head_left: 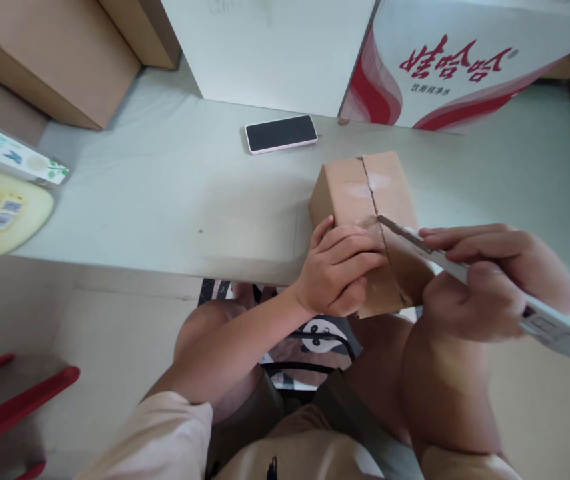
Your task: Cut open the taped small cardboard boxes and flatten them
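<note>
Left hand (337,270) clamps the box's (365,200) near end; right hand (485,280) grips the knife (515,300), blade on the seam (372,193) running straight away from them.

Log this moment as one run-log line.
left hand: pressed on small cardboard box | right hand: grips white utility knife, blade at box's centre seam | phone: flat on table

- A pale green table (165,193) spans the view, evenly lit by soft light.
- Brown cartons (55,60) stand at its far left corner.
- A white panel (265,47) rises behind the table.
- The floor (115,333) below is beige.
</note>
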`<state>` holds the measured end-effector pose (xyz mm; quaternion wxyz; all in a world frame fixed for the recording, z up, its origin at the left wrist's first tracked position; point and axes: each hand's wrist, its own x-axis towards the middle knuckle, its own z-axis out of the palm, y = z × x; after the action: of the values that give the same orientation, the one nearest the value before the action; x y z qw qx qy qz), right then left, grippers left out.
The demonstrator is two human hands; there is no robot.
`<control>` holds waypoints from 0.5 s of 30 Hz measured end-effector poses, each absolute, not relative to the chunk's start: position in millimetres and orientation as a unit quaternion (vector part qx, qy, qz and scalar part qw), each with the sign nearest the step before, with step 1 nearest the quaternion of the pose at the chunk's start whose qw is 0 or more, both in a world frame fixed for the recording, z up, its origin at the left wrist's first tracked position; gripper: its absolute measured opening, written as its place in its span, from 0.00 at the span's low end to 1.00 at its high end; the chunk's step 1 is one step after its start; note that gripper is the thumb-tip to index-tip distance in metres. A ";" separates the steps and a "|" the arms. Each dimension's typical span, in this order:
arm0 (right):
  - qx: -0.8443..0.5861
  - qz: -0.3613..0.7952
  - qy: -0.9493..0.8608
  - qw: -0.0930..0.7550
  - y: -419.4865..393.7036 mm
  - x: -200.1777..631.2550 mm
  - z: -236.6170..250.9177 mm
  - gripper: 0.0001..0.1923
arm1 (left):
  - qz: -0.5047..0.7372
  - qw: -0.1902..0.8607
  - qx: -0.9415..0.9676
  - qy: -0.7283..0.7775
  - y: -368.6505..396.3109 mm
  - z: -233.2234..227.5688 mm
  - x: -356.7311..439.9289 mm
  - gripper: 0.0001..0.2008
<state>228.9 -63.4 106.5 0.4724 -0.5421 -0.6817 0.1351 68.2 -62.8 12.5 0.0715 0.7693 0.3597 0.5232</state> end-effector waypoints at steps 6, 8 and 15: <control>-0.526 0.087 -0.667 0.520 -58.0 213.9 104.0 0.05 | 0.549 0.061 0.759 0.344 -62.0 14.0 69.1 0.19; -0.504 0.083 -0.665 0.545 -56.0 209.9 102.2 0.07 | 0.549 0.061 0.759 0.344 -62.0 14.2 68.9 0.19; -0.523 0.089 -0.656 0.536 -62.8 211.7 104.3 0.08 | 0.511 0.060 0.779 0.358 -62.3 10.2 68.4 0.20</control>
<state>211.7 -62.8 104.3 0.5364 -0.5231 -0.6562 0.0890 68.4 -62.3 10.2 0.0604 0.7795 0.3576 0.5108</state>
